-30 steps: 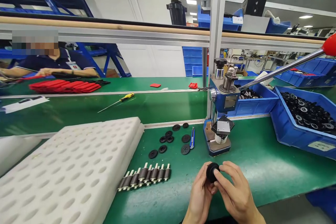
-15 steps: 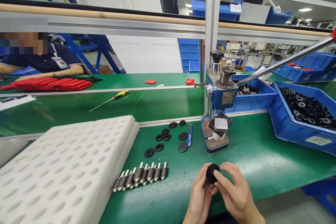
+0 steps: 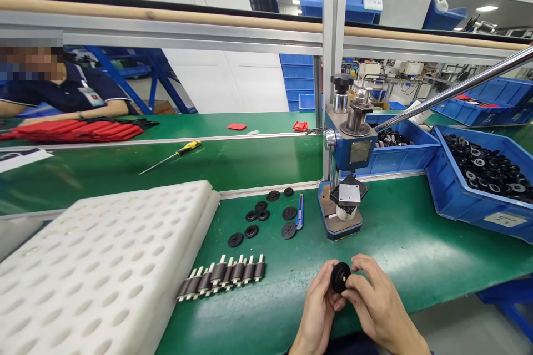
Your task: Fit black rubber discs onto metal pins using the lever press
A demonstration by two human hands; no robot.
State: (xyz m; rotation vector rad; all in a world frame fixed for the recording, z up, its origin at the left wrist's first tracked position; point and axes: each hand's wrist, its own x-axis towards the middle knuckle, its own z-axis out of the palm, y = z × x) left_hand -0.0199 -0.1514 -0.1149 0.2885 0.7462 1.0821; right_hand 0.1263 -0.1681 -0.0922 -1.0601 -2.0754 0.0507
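A small round black disc part (image 3: 340, 277) is pinched between both of my hands near the front edge of the green bench (image 3: 400, 244). My left hand (image 3: 318, 310) grips it from the left, and the fingers of my right hand (image 3: 375, 302) close on it from the right. Just behind them stands a blue hand press (image 3: 345, 177) with a long steel lever (image 3: 453, 91). To the left lies a row of several small motor rotors (image 3: 222, 275). Several loose black discs (image 3: 266, 216) and a blue-handled tool (image 3: 300, 211) lie further back.
A white foam tray (image 3: 95, 266) full of holes fills the left. Blue bins (image 3: 478, 183) of black parts sit at the right, another blue bin (image 3: 406, 152) behind the press. A yellow screwdriver (image 3: 172, 155) lies on the belt. A person sits at far left beside red sheets (image 3: 79, 130).
The view has shifted slightly, so everything sits a little lower and further left. My hands have turned the black disc a bit, its face now toward me.
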